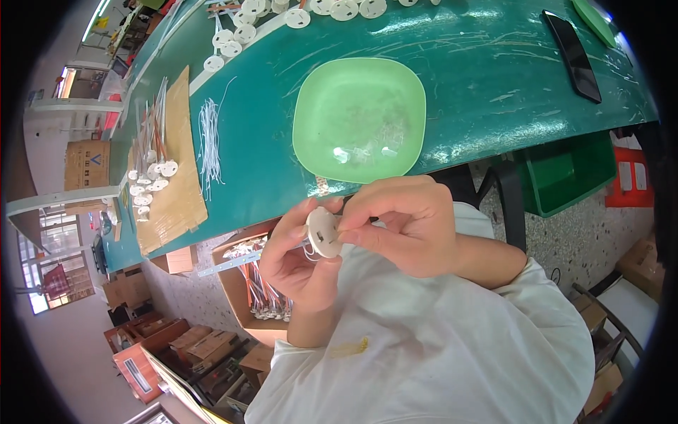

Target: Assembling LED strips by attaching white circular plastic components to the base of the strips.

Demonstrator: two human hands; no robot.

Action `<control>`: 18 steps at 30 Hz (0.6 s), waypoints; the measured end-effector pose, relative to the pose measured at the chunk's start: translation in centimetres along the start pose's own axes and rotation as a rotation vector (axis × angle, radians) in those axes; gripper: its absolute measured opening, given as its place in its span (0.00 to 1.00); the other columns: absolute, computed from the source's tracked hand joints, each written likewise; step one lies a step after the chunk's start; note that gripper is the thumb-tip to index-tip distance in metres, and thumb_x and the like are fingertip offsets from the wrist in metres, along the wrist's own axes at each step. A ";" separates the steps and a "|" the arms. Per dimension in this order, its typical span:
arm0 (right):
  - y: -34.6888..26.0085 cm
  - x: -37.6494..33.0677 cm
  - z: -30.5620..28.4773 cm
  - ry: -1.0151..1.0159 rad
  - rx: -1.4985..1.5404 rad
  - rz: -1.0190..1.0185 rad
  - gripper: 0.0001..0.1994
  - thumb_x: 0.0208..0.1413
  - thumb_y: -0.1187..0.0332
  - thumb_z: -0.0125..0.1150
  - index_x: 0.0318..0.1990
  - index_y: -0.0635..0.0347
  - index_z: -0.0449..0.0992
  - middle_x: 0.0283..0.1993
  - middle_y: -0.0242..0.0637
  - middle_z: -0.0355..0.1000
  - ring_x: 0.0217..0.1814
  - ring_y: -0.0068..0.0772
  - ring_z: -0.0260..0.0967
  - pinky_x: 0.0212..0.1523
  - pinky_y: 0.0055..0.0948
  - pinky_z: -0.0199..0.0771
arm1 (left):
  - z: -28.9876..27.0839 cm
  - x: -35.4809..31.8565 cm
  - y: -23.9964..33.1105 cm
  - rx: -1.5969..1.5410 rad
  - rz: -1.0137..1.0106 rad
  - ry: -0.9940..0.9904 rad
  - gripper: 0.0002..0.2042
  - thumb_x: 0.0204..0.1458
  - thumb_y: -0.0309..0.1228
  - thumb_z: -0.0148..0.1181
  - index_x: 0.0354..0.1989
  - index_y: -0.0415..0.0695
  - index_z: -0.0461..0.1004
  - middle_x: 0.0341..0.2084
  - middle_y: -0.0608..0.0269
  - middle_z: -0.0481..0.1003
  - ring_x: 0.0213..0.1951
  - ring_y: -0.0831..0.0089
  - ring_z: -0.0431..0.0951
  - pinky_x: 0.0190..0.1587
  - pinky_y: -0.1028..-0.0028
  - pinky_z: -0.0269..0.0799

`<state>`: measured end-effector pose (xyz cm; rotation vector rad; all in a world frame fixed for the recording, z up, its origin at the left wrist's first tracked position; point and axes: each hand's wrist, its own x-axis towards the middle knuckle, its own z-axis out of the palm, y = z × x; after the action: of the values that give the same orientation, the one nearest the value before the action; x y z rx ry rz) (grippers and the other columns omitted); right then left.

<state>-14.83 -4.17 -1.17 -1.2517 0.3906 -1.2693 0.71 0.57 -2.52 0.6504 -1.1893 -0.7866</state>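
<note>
Green, a bowl (353, 106) sits beyond both hands. The left grip (298, 267) pinches a white disc (324, 230); whether the right grip (415, 227), touching it, holds anything, I can't tell.

I'm standing in an assembly workshop: the worktop (258, 127) has discs (345, 10) along its far edge, wires (210, 145) toward its left end, a carton (264, 332) of parts (267, 291) below.

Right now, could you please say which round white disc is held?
The round white disc between the left hand and right hand; other white discs lie clustered, untouched.
</note>
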 end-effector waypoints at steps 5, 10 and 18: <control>0.3 0.2 0.0 0.024 -0.042 -0.014 0.07 0.46 0.86 0.65 0.34 0.70 0.81 0.34 0.44 0.79 0.33 0.33 0.78 0.34 0.26 0.77 | -0.4 0.4 -0.3 -0.017 0.006 -0.027 0.22 0.49 0.23 0.68 0.53 0.40 0.68 0.55 0.39 0.69 0.52 0.44 0.76 0.52 0.57 0.77; 0.3 0.9 -0.4 -0.038 -0.537 -0.421 0.07 0.44 0.82 0.67 0.34 0.67 0.81 0.31 0.41 0.78 0.29 0.36 0.78 0.27 0.26 0.78 | -1.1 0.6 -0.2 0.066 -0.049 0.005 0.24 0.47 0.20 0.69 0.54 0.39 0.68 0.54 0.37 0.69 0.52 0.42 0.75 0.49 0.60 0.81; -0.5 0.4 0.1 -0.020 -0.601 -0.375 0.08 0.42 0.84 0.65 0.32 0.67 0.78 0.29 0.41 0.77 0.24 0.35 0.76 0.23 0.25 0.76 | -1.4 1.0 0.0 0.101 -0.014 -0.118 0.27 0.44 0.19 0.71 0.54 0.40 0.70 0.51 0.35 0.72 0.51 0.43 0.77 0.49 0.59 0.80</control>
<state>-14.89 -4.37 -0.60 -1.9120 0.5668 -1.5101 2.28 -0.22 -2.29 0.7042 -1.3399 -0.7889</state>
